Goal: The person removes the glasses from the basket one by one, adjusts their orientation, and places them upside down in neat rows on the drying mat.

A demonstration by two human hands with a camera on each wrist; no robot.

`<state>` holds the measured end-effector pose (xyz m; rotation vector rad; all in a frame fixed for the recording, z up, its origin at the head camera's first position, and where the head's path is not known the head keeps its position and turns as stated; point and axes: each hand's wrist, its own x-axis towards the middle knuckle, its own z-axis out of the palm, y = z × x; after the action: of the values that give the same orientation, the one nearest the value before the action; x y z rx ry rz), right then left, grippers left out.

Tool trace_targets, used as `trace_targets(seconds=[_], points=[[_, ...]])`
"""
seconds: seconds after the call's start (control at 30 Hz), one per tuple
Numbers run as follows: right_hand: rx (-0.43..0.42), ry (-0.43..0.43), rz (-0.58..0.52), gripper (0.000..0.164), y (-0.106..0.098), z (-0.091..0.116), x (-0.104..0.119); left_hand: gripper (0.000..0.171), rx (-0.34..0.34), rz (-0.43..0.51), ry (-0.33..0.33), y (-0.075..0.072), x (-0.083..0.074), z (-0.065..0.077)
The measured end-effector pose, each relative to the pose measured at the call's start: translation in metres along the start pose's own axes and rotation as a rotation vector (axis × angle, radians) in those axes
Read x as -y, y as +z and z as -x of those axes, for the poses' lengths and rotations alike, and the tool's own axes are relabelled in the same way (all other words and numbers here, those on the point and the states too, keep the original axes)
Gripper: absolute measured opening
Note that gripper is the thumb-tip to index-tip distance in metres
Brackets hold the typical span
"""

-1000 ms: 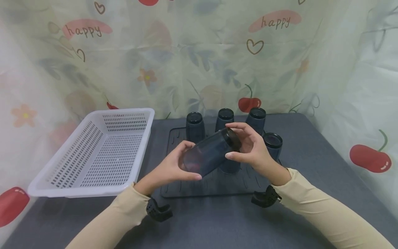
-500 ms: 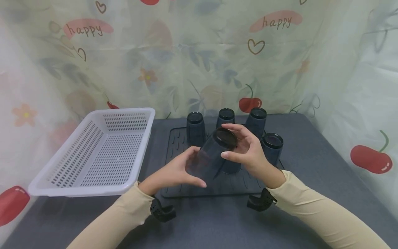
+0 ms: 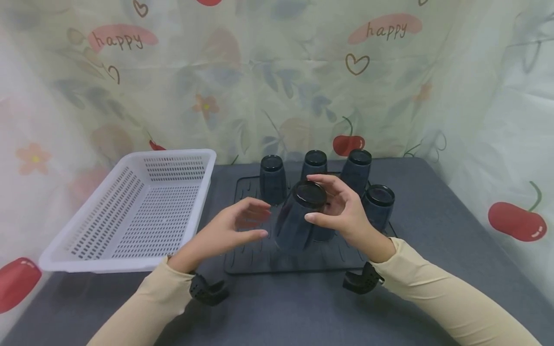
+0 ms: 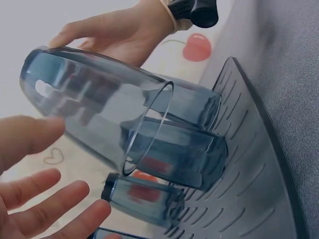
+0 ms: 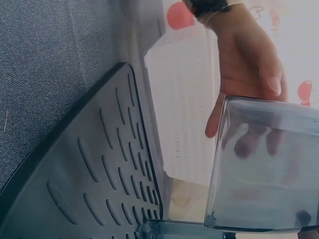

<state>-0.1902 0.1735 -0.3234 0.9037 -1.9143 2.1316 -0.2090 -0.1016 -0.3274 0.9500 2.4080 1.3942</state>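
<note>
My right hand (image 3: 348, 214) holds a dark blue tinted drinking glass (image 3: 296, 228) by its base end, with thumb and fingers around it. The glass is upside down and slightly tilted, mouth toward the mat; in the left wrist view its open rim (image 4: 149, 129) faces the other glasses. To its left, my left hand (image 3: 225, 230) is spread with nothing in it, fingertips a short way off the glass. In the right wrist view the left hand (image 5: 249, 64) shows partly through the clear wall. A further glass (image 3: 323, 234) is mostly hidden behind the held one.
Below lies a dark ridged drying mat (image 3: 255, 259). Upside-down glasses stand on it: one at back left (image 3: 272, 182), others at back middle (image 3: 315, 163), back right (image 3: 357, 173) and right (image 3: 378, 211). A white perforated plastic basket (image 3: 201, 202) sits on the left of the table.
The glass has turned from strongly tilted to nearly upright, base up, and come down toward the mat. My left hand has let go and drawn back to the left.
</note>
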Motion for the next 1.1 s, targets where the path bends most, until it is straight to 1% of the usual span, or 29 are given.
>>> trace_targets(seconds=[0.1,0.23,0.53,0.67,0.77,0.93,1.1], points=[[-0.008,0.017,0.012,0.064,0.000,0.000,0.000,0.047,-0.030,-0.004,-0.004,-0.003,0.001,0.005],[-0.016,0.039,0.026,0.064,0.000,0.000,-0.001,0.044,-0.028,0.004,-0.001,-0.005,0.002,0.011],[-0.033,0.075,0.044,0.064,0.001,0.000,0.000,0.044,0.030,0.040,-0.028,-0.002,0.007,0.019],[-0.035,0.081,0.051,0.064,0.002,0.000,0.000,0.043,0.065,0.062,-0.025,0.000,0.013,0.021],[-0.036,0.082,0.055,0.064,0.002,-0.001,-0.001,0.041,0.090,0.061,-0.030,0.003,0.019,0.022],[-0.032,0.083,0.061,0.064,0.002,-0.001,-0.002,0.039,0.121,0.066,-0.053,0.010,0.027,0.023],[-0.030,0.083,0.068,0.065,0.003,-0.002,-0.002,0.038,0.142,0.081,-0.087,0.015,0.027,0.025]])
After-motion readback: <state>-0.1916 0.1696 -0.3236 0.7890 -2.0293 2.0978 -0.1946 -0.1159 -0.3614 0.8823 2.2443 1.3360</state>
